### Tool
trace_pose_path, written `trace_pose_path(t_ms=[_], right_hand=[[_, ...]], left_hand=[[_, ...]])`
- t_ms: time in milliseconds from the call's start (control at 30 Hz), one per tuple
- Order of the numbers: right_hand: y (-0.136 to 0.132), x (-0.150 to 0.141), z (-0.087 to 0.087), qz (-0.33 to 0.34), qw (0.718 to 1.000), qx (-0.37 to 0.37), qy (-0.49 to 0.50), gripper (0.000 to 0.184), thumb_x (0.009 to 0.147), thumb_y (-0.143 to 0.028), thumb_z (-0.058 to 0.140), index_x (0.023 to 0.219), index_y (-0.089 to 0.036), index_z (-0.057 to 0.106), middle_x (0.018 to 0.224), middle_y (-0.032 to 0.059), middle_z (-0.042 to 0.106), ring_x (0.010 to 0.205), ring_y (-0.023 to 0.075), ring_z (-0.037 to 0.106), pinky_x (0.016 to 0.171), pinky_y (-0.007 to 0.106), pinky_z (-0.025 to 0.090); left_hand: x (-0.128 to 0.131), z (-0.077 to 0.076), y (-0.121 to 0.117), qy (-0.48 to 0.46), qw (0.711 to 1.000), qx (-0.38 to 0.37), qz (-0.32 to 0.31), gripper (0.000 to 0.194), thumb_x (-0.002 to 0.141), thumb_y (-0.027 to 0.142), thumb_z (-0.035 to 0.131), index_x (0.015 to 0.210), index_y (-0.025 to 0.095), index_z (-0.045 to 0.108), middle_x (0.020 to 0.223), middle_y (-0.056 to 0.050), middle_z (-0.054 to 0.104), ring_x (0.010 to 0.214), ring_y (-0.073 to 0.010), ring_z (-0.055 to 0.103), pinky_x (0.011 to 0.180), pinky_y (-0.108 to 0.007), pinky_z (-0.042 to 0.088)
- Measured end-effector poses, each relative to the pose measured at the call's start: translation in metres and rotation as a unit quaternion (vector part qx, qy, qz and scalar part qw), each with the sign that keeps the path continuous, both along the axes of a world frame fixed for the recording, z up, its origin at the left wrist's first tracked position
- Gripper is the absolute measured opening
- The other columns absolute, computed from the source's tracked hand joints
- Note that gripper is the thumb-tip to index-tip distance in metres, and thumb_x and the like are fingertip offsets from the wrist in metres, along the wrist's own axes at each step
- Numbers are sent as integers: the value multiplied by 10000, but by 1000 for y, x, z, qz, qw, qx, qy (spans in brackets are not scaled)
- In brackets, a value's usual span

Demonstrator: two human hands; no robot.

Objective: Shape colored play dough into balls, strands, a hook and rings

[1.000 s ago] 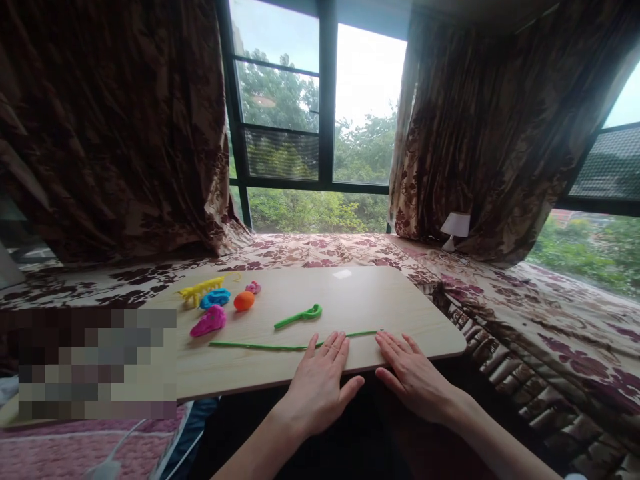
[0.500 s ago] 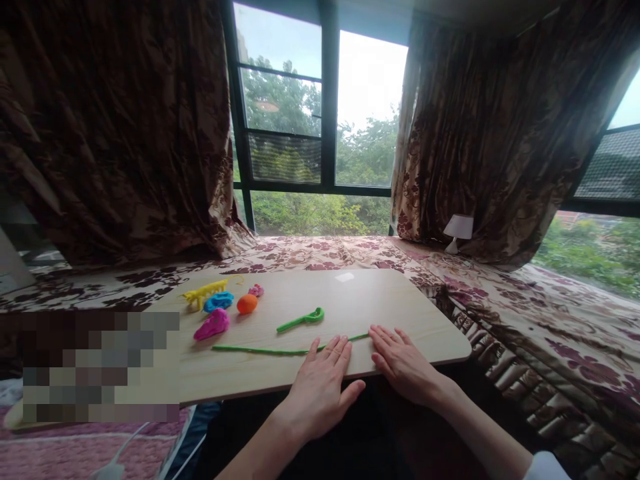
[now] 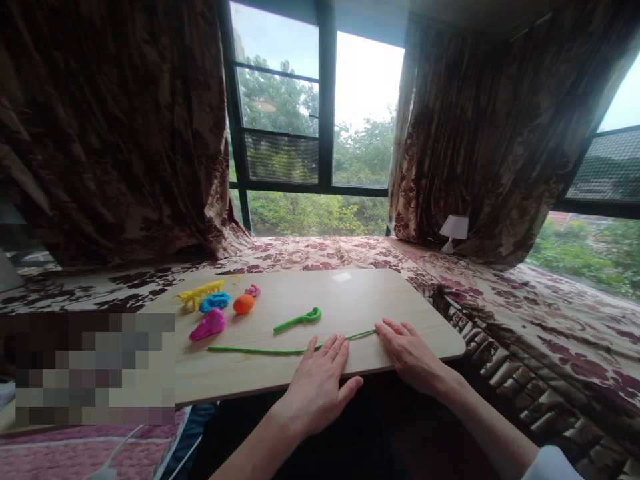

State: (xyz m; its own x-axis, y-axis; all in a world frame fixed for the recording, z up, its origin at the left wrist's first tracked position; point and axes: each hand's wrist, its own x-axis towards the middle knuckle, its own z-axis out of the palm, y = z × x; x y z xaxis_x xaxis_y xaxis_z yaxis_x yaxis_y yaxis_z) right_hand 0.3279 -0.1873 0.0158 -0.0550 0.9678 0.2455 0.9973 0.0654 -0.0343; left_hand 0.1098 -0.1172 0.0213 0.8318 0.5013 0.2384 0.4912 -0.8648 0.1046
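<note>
A long thin green clay rope [image 3: 255,349] lies across the near part of a light wooden table [image 3: 350,300]. My left hand [image 3: 320,383] lies flat and open on the table, its fingertips resting on the rope. My right hand [image 3: 413,357] is flat and open too, its fingertips at the rope's right end. A shorter green clay piece with a curled end [image 3: 299,319] lies just beyond the rope. Farther left sit a pink clay lump [image 3: 207,325], an orange ball [image 3: 243,304], a blue piece [image 3: 214,302], a yellow piece [image 3: 201,291] and a small pink bit [image 3: 253,291].
The table stands on a floral-covered window seat [image 3: 525,300]. Dark patterned curtains [image 3: 110,133] hang at both sides of a large window [image 3: 320,120]. A small white lamp [image 3: 453,230] sits at the back right. A blurred patch [image 3: 95,367] covers the table's left end.
Both hands have slid slightly back and forth over the green rope's right part. The right hand's fingertips went from the rope's end, leftward, then back. The view shifted a little.
</note>
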Motion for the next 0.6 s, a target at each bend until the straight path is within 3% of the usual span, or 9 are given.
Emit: trace_pose_path(t_ms=[200, 400, 600], right_hand=[[11, -5, 8, 1, 999, -26, -27, 616, 705, -87, 343, 1319, -104, 290, 1305, 113, 412, 1275, 192, 206, 1017, 394, 151], [-5, -9, 1, 23, 998, -12, -50, 690, 649, -38, 342, 1330, -123, 267, 1331, 77, 383, 1281, 202, 180, 1024, 409, 125], [16, -13, 9, 20, 999, -20, -39, 587, 733, -90, 325, 1318, -90, 290, 1302, 114, 416, 1270, 215, 215, 1013, 402, 171]], left_hand=[[4, 0, 4, 1, 1000, 4, 16, 608, 842, 540, 154, 1312, 191, 320, 1375, -72, 323, 1281, -194, 228, 1057, -425, 47], [-6, -2, -6, -6, 1000, 6, -10, 594, 840, 550, 161, 1320, 229, 296, 1383, -45, 313, 1289, -174, 204, 1063, -408, 24], [9, -1, 9, 5, 1000, 11, 23, 629, 834, 553, 164, 1292, 166, 357, 1368, -88, 335, 1274, -213, 243, 1052, -433, 69]])
